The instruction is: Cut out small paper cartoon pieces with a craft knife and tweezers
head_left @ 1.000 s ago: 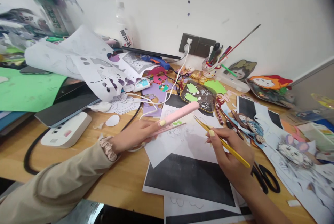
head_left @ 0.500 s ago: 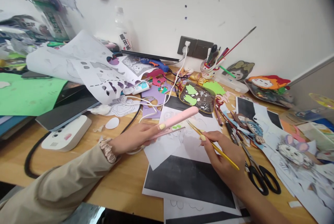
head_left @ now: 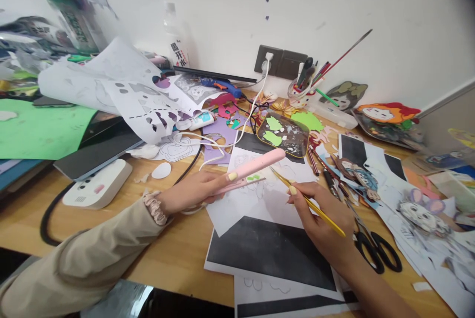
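My left hand (head_left: 193, 193) grips a pink clamp-like iron (head_left: 256, 165) with a white cord, its jaws held slightly apart with small green paper pieces (head_left: 253, 178) between them. My right hand (head_left: 323, 218) holds yellow tweezers (head_left: 308, 201), whose tips point up-left toward those green pieces, a short gap away. Both hands hover over a white sheet with line drawings (head_left: 260, 199), which lies on black-and-white printed sheets (head_left: 270, 251) on the wooden desk (head_left: 174, 253).
A dark tray with green scraps (head_left: 284, 135) sits behind the iron. Black scissors (head_left: 374, 246) lie right of my right hand. A pen cup (head_left: 300, 93), wall sockets (head_left: 280, 63), paper character cutouts (head_left: 386, 115), cut paper sheets (head_left: 122, 90), a white box (head_left: 96, 184) and a tablet (head_left: 92, 152) crowd the desk.
The view has shifted a little. My right hand moved left with the tweezers, then eased slightly back; the tips stay close to the green pieces. My left hand keeps the iron in place.
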Motion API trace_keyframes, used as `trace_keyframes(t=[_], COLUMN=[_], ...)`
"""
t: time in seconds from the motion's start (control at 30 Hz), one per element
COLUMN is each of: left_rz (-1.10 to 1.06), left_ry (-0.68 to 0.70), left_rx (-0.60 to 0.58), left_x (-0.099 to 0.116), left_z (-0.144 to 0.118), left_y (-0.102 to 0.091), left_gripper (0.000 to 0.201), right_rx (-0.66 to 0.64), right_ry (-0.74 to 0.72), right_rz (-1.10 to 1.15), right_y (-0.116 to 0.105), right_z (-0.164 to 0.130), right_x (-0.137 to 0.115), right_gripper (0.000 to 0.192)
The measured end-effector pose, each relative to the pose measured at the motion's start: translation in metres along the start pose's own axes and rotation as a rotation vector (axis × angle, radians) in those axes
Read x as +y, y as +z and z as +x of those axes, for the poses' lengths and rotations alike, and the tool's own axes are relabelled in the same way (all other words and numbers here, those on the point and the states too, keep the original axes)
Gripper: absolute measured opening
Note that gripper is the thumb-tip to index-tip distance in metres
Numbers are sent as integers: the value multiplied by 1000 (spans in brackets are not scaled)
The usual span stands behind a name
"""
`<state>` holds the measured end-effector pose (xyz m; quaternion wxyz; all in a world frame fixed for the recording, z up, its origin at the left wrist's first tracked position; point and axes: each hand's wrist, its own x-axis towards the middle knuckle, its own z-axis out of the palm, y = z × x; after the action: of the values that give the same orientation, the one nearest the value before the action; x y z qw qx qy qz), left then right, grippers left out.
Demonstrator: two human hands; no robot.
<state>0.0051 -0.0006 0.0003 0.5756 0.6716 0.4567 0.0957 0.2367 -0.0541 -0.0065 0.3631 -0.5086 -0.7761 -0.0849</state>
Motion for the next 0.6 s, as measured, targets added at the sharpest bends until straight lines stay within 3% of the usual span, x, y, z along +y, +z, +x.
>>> trace_keyframes(t=[0.33, 0.6], left_rz=[115, 86], left_ry=[19, 40], left_rx=[-23, -5], left_x=[1, -2], left_z=[1, 2], left_y=[-3, -1], left_gripper=[51, 48], right_rx=[-41, -87], right_ry=[-58, -74], right_rz=[36, 72], right_y=[4, 4], right_z=[-2, -3], right_x=[-1, -1], right_gripper=[9, 9])
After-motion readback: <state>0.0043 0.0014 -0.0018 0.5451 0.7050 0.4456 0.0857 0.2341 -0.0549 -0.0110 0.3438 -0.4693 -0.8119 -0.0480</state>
